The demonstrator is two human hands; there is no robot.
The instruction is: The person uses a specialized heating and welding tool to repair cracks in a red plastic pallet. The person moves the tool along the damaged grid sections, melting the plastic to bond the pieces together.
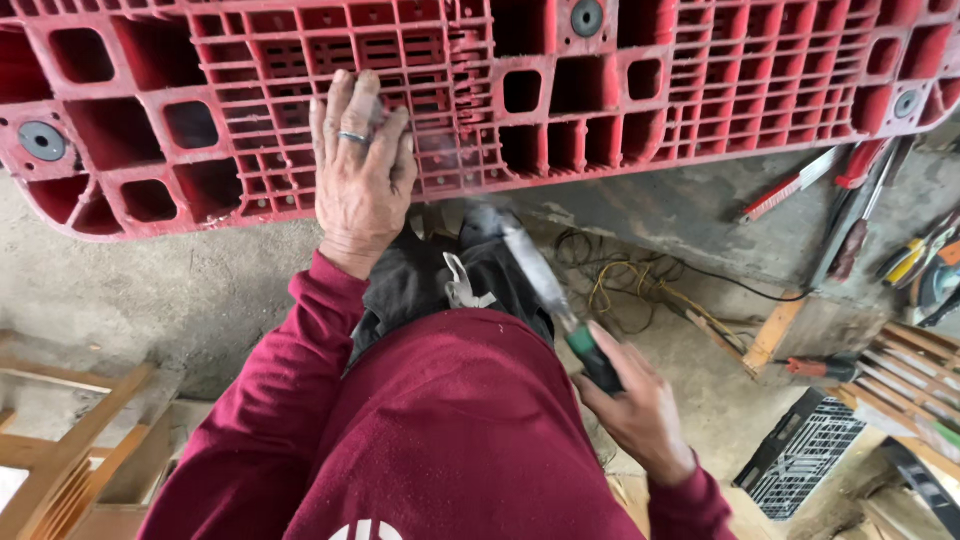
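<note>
Head view: the red plastic pallet [600,100] stands on edge across the top of the frame, its ribbed grid facing the person. The left hand [360,170] lies flat on the grid left of the pallet's middle, fingers [345,105] spread open and gripping nothing, only pressing. Below the pallet's lower edge, the right hand [640,410] is closed around the green handle of a hammer [545,290], whose blurred head points up toward the pallet, just right of the left hand. To strike well, I judge the bracing palm should stay firm and its fingertips clear of the hammer's path. Loose hand tools [860,210] lie on the floor under the pallet's right end.
</note>
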